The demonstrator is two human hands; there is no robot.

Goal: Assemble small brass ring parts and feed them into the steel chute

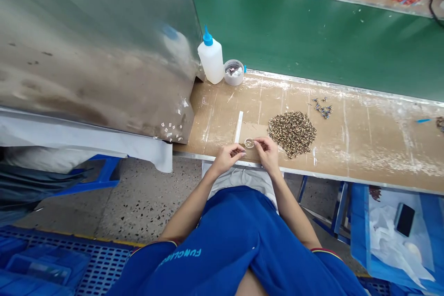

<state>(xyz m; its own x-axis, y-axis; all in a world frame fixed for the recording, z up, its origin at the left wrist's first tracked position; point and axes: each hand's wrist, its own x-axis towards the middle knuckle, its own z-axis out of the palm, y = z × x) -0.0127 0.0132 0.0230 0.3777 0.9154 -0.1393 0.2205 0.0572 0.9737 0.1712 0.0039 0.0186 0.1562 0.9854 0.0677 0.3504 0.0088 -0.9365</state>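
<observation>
The small metal ring point(249, 143), a thin shiny band, sat between both hands, just left of the heap of ribbed gold-and-dark metal parts point(292, 134), used here as landmark. Right hand point(267, 153): grip narrow, fingertips point(258, 144) pinched on the ring's right edge. Left hand point(227, 158): grip curled and narrow, fingers point(239, 151) just beside the ring; whether it held anything could not be told. Whether the ring was lifted off the surface was also unclear. The worktop point(360, 148) was faced with scuffed brown cardboard, streaked white. Left of the heap lay a narrow white strip point(238, 127). Farther off, beyond and left of the heap, stood a white plastic squeeze bottle point(210, 61) with a blue conical nozzle, beside a round plastic tub point(233, 72). Just beyond the heap, to the right, lay a loose cluster of small dark metal parts point(322, 108). Well left of the heap rose a smudged sheet-metal panel point(97, 46).
</observation>
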